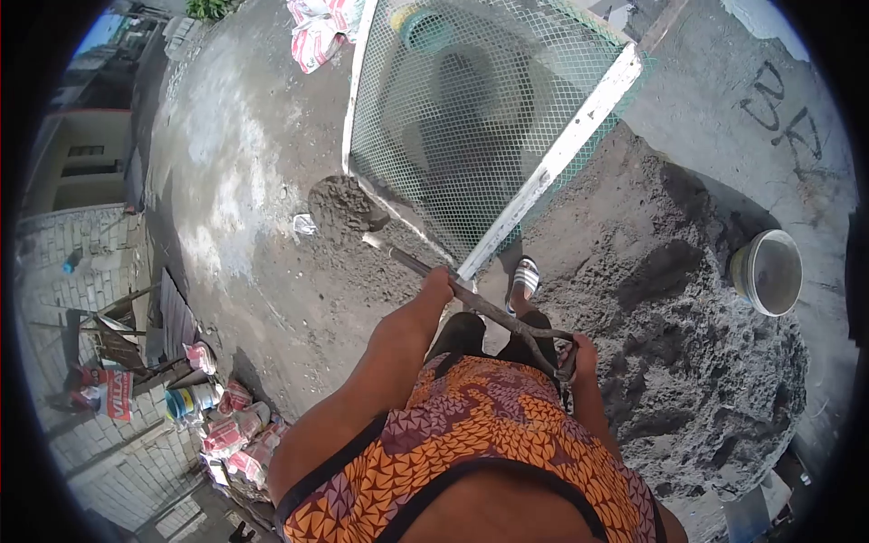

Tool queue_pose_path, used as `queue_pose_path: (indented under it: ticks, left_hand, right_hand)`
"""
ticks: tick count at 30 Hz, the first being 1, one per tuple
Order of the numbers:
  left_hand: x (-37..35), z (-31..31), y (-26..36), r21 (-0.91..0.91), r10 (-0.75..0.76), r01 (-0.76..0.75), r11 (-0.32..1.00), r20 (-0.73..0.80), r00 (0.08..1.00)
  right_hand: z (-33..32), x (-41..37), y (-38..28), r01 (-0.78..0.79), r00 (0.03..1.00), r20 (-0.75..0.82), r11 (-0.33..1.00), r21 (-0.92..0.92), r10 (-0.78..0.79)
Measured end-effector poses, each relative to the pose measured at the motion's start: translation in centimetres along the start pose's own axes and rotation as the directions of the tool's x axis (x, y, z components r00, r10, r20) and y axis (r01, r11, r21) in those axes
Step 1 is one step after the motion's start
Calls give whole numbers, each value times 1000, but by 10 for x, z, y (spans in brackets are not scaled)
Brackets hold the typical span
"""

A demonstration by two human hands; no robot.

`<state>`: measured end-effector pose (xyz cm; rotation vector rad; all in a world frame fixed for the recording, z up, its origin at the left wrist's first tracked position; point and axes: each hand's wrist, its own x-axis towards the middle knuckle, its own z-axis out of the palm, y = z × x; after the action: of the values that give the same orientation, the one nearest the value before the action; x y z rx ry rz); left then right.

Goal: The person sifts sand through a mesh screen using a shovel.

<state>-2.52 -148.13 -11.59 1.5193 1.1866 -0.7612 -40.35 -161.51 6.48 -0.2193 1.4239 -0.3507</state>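
A shovel (493,312) slants across the front of my body. My left hand (438,284) is closed round its shaft, and my right hand (584,355) is closed on the handle at its upper end. The lower end of the shovel reaches a small heap of grey sand (342,206), and I cannot make out the blade clearly. Just beyond the shaft stands a sieve screen of green mesh (425,145) in a white wooden frame (566,149). The near corner of the frame is close to my left hand.
A large sand pile (679,335) rises on my right, with a bucket (766,271) on it near the wall (751,118). Red-and-white sacks (317,36) lie beyond the screen. More sacks (240,434) and a paint bucket (190,400) are at the lower left. A sandalled foot (525,274) shows beside the pile.
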Motion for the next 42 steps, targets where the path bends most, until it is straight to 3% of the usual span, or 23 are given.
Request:
queue_pose_path:
  ticks: [2,4,8,11,14,15,16,18,21,24,29,32,36,38,39,41,42]
  left_hand:
    - [-36,70,26,36,172,-184,982,217,961]
    - [-115,112,52,-24,274,-299,954,471,839]
    - [-229,113,71,-86,346,-359,929,545,764]
    - [-235,84,80,-145,288,-270,952,721,630]
    - [-174,84,95,-283,199,76,956,818,539]
    - [-134,94,91,-257,116,150,955,786,607]
    - [-115,94,87,-234,91,114,965,712,696]
    - [-93,103,78,-175,51,54,983,547,836]
    - [-49,120,61,-159,21,63,985,481,876]
    - [-50,157,53,-167,26,60,984,469,883]
    - [-157,255,71,-117,42,-8,993,291,956]
    - [-235,323,68,-133,122,-73,988,412,903]
    - [-328,366,64,-171,222,-156,973,496,839]
    - [-335,354,68,-216,362,-291,932,535,763]
    - [-340,345,65,-201,418,-371,907,548,724]
    - [-338,316,67,-304,490,-385,871,514,704]
    - [-334,304,73,-346,527,-399,849,505,683]
  right_hand:
    - [7,-8,-7,-9,1000,8,987,158,8]
    - [3,-4,-13,13,1000,1,968,252,-14]
    - [-28,-6,-31,-11,999,44,990,138,5]
    - [-31,-25,-52,-25,997,76,992,122,16]
    - [-26,-23,-68,-15,997,74,999,52,11]
    - [-12,-29,-76,-3,999,47,1000,4,2]
    - [0,-30,-81,7,1000,19,999,-42,-7]
    - [11,-11,-92,36,999,-13,995,94,-35]
    - [26,11,-128,45,998,-60,985,166,-36]
    - [28,39,-180,1,1000,4,987,158,-2]
    - [12,60,-266,88,994,40,972,219,-99]
    - [-35,73,-309,65,961,233,940,334,-149]
    - [-54,54,-355,138,968,139,910,391,-207]
    - [-65,55,-357,35,873,465,971,237,-145]
    - [-64,57,-353,-72,918,397,975,211,-18]
    - [-63,65,-343,-72,972,222,996,-60,83]
    - [-53,68,-338,16,987,157,950,-311,35]
